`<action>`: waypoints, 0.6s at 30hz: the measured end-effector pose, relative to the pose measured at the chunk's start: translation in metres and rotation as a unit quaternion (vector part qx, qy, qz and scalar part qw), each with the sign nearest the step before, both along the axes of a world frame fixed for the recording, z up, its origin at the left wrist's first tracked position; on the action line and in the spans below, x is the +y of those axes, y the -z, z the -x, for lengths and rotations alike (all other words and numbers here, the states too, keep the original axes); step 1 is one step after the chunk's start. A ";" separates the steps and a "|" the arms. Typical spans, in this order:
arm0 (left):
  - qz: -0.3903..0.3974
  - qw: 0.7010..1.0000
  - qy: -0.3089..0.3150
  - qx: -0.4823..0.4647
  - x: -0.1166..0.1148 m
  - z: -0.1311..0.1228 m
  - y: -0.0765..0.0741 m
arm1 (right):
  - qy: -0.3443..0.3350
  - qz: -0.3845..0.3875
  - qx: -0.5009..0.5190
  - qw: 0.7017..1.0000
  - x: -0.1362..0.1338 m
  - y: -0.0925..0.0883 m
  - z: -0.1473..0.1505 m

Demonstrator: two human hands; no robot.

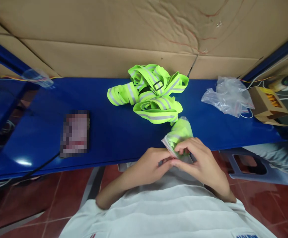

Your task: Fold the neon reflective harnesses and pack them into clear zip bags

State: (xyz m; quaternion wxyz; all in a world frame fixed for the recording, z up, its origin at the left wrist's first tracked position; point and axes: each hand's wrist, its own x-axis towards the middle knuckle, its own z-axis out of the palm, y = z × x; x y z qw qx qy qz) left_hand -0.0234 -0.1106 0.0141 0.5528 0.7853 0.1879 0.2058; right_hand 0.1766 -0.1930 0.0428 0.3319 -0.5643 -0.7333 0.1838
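Note:
A clear plastic bag (181, 129) with a neon-yellow reflective strap inside lies at the table's front edge, its opening turned toward me. My left hand (156, 163) pinches the left side of the bag's mouth between thumb and fingers. On the right side, my right hand (196, 157) grips the same mouth, thumb and curled fingers on the plastic. Just beyond the bag sits a loose pile of neon-yellow straps (156, 109) with grey reflective stripes. A black buckle (158, 85) shows on one of them.
Clear plastic bags (229, 96) lie at the right of the blue table (111, 132), beside an open cardboard box (265, 104). A pixelated dark-edged device (75, 134) with a cable rests at the left. Behind it stands a clear cup (38, 78). Another person's leg (280, 152) shows at right.

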 end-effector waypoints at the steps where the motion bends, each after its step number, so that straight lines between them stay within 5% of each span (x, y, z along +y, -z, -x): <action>1: -0.025 1.000 -0.009 0.003 0.001 0.000 0.000 | -0.001 0.009 -0.006 1.000 -0.001 -0.001 0.001; 12: 0.059 0.997 0.002 -0.052 0.003 -0.008 0.006 | -0.032 0.044 0.137 0.989 0.006 0.007 -0.016; 18: 0.094 0.977 -0.107 -0.160 -0.002 0.001 0.002 | 0.209 -0.064 0.238 0.946 -0.003 0.013 -0.026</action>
